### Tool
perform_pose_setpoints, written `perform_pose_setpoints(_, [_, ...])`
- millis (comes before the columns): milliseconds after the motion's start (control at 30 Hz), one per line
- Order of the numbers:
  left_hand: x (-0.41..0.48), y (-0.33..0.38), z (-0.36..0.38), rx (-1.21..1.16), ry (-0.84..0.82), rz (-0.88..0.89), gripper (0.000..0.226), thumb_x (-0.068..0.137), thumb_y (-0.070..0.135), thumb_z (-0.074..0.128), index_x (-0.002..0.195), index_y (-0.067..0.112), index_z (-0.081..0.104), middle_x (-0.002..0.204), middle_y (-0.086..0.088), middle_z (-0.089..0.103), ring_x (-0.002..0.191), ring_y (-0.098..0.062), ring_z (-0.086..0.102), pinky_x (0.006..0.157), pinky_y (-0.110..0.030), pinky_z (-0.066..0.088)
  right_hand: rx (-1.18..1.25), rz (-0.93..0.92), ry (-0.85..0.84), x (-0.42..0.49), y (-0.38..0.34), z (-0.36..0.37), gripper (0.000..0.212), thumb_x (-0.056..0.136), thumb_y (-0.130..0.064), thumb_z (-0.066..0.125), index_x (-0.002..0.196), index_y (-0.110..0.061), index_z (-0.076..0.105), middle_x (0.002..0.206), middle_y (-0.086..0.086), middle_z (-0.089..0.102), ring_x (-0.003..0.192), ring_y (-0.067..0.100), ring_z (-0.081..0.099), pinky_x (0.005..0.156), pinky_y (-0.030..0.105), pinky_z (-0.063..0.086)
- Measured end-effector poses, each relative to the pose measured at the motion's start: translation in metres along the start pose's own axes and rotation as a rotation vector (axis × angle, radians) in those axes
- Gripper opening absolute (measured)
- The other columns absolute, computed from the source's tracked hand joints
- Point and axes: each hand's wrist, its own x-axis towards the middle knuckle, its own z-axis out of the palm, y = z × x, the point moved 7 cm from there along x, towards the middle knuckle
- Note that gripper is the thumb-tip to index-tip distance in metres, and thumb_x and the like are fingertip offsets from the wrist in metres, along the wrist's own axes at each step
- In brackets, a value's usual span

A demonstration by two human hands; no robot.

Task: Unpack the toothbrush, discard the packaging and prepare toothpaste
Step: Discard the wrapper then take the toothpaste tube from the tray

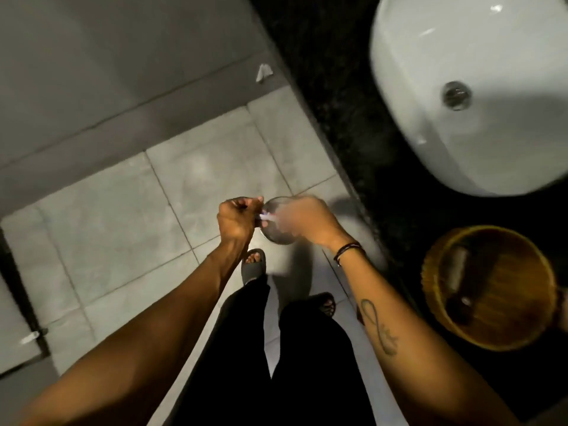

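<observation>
My left hand [236,221] is closed into a fist over the floor, pinching a small pale piece [266,216] that looks like packaging; blur hides its detail. My right hand [307,221] is smeared by motion right beside it, fingers pointing at the same piece. I cannot tell whether it grips anything. Both hands hover above a small round metal bin [278,238] standing on the floor tiles. No toothbrush or toothpaste can be made out for certain.
A black stone counter [353,124] runs along the right with a white basin [479,56] on it. A round wicker basket [491,290] holding dark tube-like items stands nearer. A white scrap [263,72] lies on the floor. My sandalled feet are below the hands.
</observation>
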Motion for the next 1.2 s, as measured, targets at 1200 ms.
perform_pose_setpoints(1200, [-0.217, 0.048, 0.271, -0.076, -0.409, -0.012, 0.013, 0.083, -0.01, 0.076, 0.09, 0.001, 0.077, 0.066, 0.0, 0.078, 0.058, -0.008, 0.072, 0.062, -0.019, 0.061, 0.52, 0.602, 0.929, -0.291, 0.233, -0.242, 0.019, 0.094, -0.001, 0.074, 0.113, 0.003, 0.078, 0.118, 0.023, 0.078, 0.108, 0.043, 0.075, 0.095, 0.055, 0.063])
